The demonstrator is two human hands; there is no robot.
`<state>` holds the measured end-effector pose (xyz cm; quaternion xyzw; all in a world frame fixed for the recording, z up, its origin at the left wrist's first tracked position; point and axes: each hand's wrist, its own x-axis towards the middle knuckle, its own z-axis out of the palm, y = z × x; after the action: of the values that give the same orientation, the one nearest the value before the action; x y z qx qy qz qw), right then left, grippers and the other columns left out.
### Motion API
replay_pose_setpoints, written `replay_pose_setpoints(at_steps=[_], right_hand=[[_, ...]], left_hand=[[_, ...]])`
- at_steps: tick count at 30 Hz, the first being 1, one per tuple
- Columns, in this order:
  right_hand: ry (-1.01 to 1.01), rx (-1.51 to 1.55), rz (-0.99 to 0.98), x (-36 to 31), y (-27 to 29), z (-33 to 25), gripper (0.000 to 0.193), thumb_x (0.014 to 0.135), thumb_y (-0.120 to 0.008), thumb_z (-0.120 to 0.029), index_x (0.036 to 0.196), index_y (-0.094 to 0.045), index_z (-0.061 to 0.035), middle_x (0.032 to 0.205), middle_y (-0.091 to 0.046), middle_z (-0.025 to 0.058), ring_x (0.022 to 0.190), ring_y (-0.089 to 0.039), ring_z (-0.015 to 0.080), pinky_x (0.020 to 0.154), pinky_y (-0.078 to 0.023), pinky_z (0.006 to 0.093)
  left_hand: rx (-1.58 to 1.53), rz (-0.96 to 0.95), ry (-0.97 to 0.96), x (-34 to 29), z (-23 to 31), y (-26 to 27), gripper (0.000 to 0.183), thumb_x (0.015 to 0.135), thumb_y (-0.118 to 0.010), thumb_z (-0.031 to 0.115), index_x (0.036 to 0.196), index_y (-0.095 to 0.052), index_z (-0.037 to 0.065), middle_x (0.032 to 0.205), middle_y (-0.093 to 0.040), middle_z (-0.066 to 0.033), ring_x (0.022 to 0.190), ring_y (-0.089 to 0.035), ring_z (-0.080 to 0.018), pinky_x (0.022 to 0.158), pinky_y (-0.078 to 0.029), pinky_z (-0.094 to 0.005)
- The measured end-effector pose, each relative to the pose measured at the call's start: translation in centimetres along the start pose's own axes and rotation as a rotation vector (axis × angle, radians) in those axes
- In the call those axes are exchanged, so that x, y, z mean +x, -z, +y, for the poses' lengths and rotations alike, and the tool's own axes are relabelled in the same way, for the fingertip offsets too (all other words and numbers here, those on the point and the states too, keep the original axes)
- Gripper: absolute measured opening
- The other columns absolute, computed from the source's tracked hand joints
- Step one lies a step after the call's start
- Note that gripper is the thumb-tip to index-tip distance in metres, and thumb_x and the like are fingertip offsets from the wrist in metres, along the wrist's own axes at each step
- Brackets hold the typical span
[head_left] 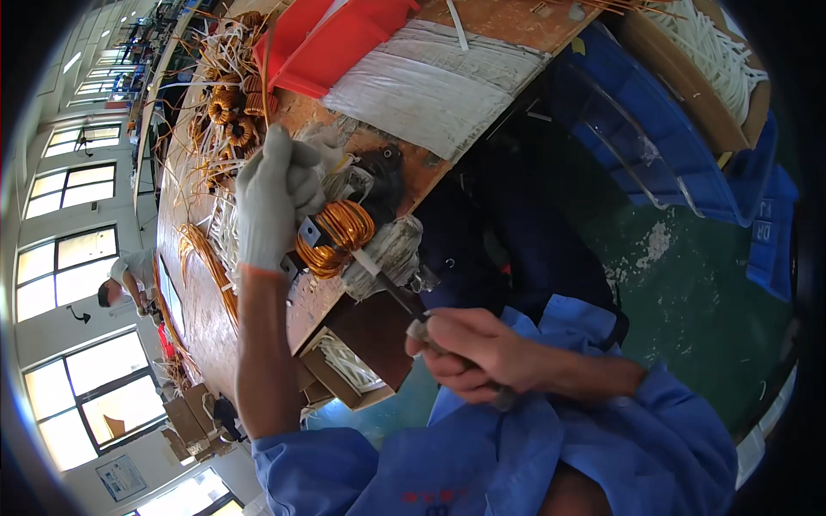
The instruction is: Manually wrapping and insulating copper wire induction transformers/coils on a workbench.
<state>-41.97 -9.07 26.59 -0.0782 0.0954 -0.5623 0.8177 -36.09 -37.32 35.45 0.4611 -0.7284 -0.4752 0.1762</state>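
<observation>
A coil wound with thick copper-coloured wire (347, 225) sits near the table edge, against a plastic-wrapped lump (391, 249). My left hand (280, 193), in a white glove, is closed just left of the coil. A copper wire (269, 64) rises from its fingers. My right hand (477, 354), bare, is wrapped round the pale handle of a hand tool with a thin dark shaft (397, 294). That shaft points up-left to a white sleeve (365, 261) at the coil's lower right. The tool's tip is hidden.
Several finished coils (228, 112) with loose wire ends lie at the far left of the table, beside a red bin (323, 47). A wire bundle (211, 271) runs along the bench. Blue crates (662, 129) stand on the right. An open carton (353, 361) of white strips sits below the table edge.
</observation>
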Motion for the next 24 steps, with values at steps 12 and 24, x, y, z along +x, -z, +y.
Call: replay_pose_setpoints(at_steps=[12, 24], right_hand=[[-0.291, -0.383, 0.294, -14.0, 4.2, -5.5, 0.033, 0.116, -0.044, -0.029, 0.109, -0.058, 0.0000, 0.060, -0.046, -0.0024, 0.042, -0.042, 0.0055, 0.038, -0.037, 0.0247], [0.578, -1.710, 0.381, 2.5, -1.9, -12.4, 0.037, 0.101, -0.073, -0.029, 0.101, -0.052, 0.0015, 0.080, -0.069, 0.0232, 0.077, -0.071, 0.0459, 0.067, -0.058, 0.0493]], left_hand=[[0.645, 0.064, -0.306, -8.0, 2.6, -2.7, 0.028, 0.082, -0.083, 0.024, 0.089, -0.069, 0.001, 0.074, -0.068, -0.0114, 0.065, -0.067, -0.0229, 0.064, -0.054, -0.0366], [0.385, 0.044, -0.332, -7.5, 1.7, -2.4, 0.017, 0.092, -0.075, 0.014, 0.099, -0.070, 0.000, 0.080, -0.073, -0.0097, 0.068, -0.065, -0.0135, 0.066, -0.053, -0.0310]])
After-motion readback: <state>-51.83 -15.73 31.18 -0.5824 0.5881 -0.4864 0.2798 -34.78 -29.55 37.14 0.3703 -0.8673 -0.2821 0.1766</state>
